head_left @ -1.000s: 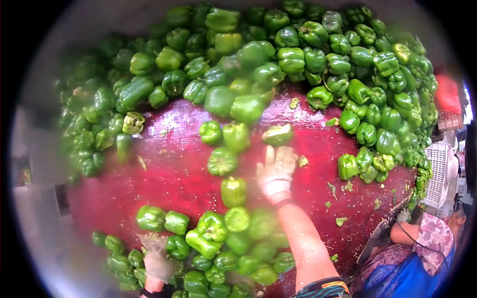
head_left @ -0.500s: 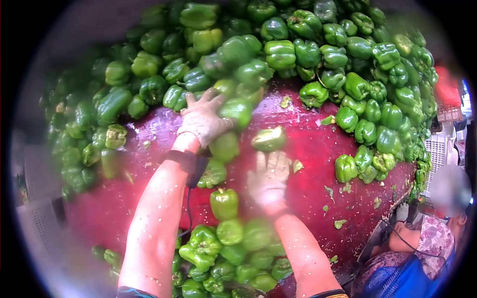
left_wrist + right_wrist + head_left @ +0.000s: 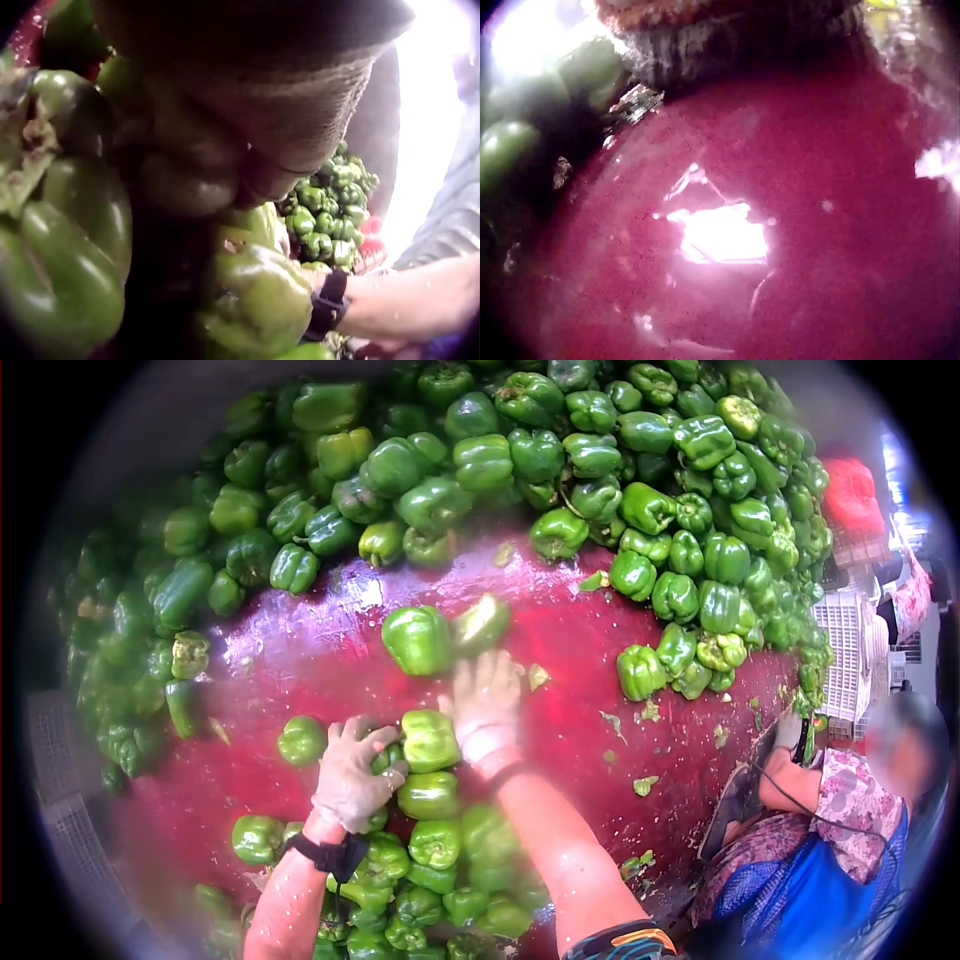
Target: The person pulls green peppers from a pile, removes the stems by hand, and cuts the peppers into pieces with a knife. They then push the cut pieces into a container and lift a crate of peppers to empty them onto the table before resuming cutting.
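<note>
Gloved fingers of my left hand (image 3: 352,775) curl round a green pepper (image 3: 386,759), partly hidden beneath them, in the head view. Just right of it, a column of peppers starts with a light green one (image 3: 429,740). My right hand (image 3: 487,705) lies on the red surface (image 3: 570,690), fingers straight and tips beside a pale, damaged pepper (image 3: 482,623). A larger green pepper (image 3: 416,640) sits left of that one. The left wrist view shows the glove (image 3: 300,112) close above peppers (image 3: 255,300); the right wrist view shows mostly red surface (image 3: 817,225).
A big heap of green peppers (image 3: 645,432) curves along the far side and right. More peppers (image 3: 436,844) lie close to the body. Another person (image 3: 860,800) is at the lower right, near white crates (image 3: 842,650). Leaf scraps (image 3: 646,786) dot the surface.
My left hand went from the near peppers up to the heap's edge, then came back down to a pepper beside the column. My right hand stays flat near the pale pepper.
</note>
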The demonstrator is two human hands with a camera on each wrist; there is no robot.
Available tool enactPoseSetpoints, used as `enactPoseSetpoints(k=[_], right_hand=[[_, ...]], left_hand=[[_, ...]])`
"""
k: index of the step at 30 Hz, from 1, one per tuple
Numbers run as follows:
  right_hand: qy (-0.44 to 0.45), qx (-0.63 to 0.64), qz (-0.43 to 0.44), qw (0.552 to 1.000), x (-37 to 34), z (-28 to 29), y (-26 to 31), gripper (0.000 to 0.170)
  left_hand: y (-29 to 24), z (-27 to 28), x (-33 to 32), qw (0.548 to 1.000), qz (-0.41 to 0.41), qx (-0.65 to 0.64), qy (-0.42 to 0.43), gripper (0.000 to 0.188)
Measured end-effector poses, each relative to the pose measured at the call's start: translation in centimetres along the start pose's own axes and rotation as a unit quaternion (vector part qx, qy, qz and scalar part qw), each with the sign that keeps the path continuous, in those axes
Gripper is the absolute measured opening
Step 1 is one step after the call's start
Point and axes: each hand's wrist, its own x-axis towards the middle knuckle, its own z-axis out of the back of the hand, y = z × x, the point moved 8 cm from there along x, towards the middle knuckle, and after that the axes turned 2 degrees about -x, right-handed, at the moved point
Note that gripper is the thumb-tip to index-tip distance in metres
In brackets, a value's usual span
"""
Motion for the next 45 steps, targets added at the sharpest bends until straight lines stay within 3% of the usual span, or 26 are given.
enactPoseSetpoints(k=[5, 8, 10, 12, 13, 14, 16, 18, 19, 20, 27, 28, 30, 31, 32, 33, 34, 35, 37, 38, 40, 42, 43, 44, 45], right_hand=[[0.054, -0.004, -0.008, 0.999, 0.2, 0.3, 0.0, 0.064], [0.103, -0.001, -0.010, 0.995, 0.5, 0.7, 0.1, 0.063], [0.085, 0.009, -0.009, 0.996, 0.3, 0.7, 0.1, 0.065], [0.037, 0.023, -0.002, 0.999, 0.1, 0.5, 0.0, 0.067], [0.011, 0.037, -0.002, 0.999, 0.0, 0.4, -0.1, 0.068], [-0.002, 0.037, 0.002, 0.999, -0.2, 0.4, 0.1, 0.069], [0.001, 0.042, 0.003, 0.999, -0.1, 0.2, 0.0, 0.069], [-0.009, 0.050, 0.002, 0.999, -0.2, 0.1, 0.0, 0.070], [-0.020, 0.058, 0.003, 0.998, -0.3, 0.1, 0.0, 0.070], [-0.031, 0.066, 0.004, 0.997, -0.2, 0.2, -0.1, 0.070], [-0.048, 0.141, -0.001, 0.989, -0.4, 1.3, -1.1, 0.069], [-0.037, 0.130, 0.008, 0.991, 0.4, 3.6, -1.8, 0.062], [0.026, 0.310, 0.027, 0.950, 2.9, 9.1, -6.2, 0.045], [-0.112, 0.120, 0.067, 0.984, 4.0, 13.3, -9.0, 0.030], [-0.159, -0.014, 0.060, 0.985, 5.7, 15.0, -12.6, 0.027], [-0.225, 0.011, 0.005, 0.974, 7.5, 18.6, -16.5, 0.027], [-0.272, -0.120, 0.006, 0.955, 8.8, 20.2, -19.6, 0.031], [-0.224, -0.062, -0.105, 0.967, 10.6, 20.7, -24.3, 0.041], [-0.081, 0.073, -0.285, 0.952, 12.3, 17.2, -32.3, 0.056], [-0.085, 0.073, -0.334, 0.936, 11.8, 16.3, -32.6, 0.056], [-0.008, 0.067, -0.362, 0.930, 9.9, 14.3, -32.7, 0.056], [-0.097, 0.232, -0.279, 0.927, 7.0, 12.8, -33.4, 0.058], [-0.043, 0.326, -0.333, 0.884, 5.6, 11.6, -33.4, 0.058], [-0.119, 0.399, -0.335, 0.845, 4.4, 7.2, -35.5, 0.057], [-0.102, 0.413, -0.324, 0.845, 3.7, 5.8, -35.3, 0.056]], left_hand=[[-0.9, -0.6, -2.6, 1.000, -0.013, 0.013, 0.014, 0.044], [-0.9, -1.4, -4.1, 0.997, -0.015, 0.008, 0.081, 0.045], [-1.0, -1.9, -5.0, 0.984, -0.103, -0.092, 0.113, 0.042], [1.2, -0.3, -3.7, 0.976, -0.079, -0.204, -0.004, 0.044], [4.9, 0.4, -1.9, 0.960, 0.058, -0.249, -0.118, 0.047], [8.1, 1.1, -0.1, 0.910, 0.192, -0.286, -0.231, 0.049], [7.8, 2.9, 4.9, 0.946, 0.124, -0.077, -0.288, 0.058], [10.2, -0.6, 7.6, 0.932, 0.160, 0.195, -0.259, 0.067], [7.3, -1.2, 7.5, 0.927, 0.229, 0.205, -0.215, 0.076], [6.4, -1.7, 7.5, 0.922, 0.185, 0.235, -0.246, 0.079], [7.0, -2.6, 8.4, 0.905, 0.219, 0.284, -0.229, 0.082], [6.8, -2.5, 8.4, 0.906, 0.227, 0.284, -0.219, 0.083], [6.6, -2.4, 8.5, 0.911, 0.244, 0.265, -0.202, 0.084], [6.5, -2.2, 8.6, 0.911, 0.241, 0.263, -0.206, 0.085], [6.5, -2.3, 8.5, 0.912, 0.238, 0.262, -0.206, 0.085], [6.5, -2.4, 8.3, 0.913, 0.233, 0.263, -0.205, 0.085], [6.7, -2.5, 8.4, 0.912, 0.232, 0.269, -0.204, 0.085], [7.2, -2.7, 8.6, 0.911, 0.232, 0.274, -0.203, 0.084], [7.7, -2.9, 8.8, 0.907, 0.233, 0.287, -0.204, 0.084], [7.7, -3.0, 8.8, 0.905, 0.233, 0.294, -0.203, 0.084], [8.0, -3.0, 8.6, 0.903, 0.237, 0.301, -0.196, 0.085], [7.6, -2.9, 8.7, 0.905, 0.243, 0.295, -0.188, 0.086], [7.4, -2.8, 8.6, 0.905, 0.239, 0.291, -0.198, 0.086], [7.2, -2.7, 8.6, 0.906, 0.234, 0.287, -0.207, 0.087], [7.0, -2.7, 8.6, 0.906, 0.228, 0.284, -0.215, 0.087]])
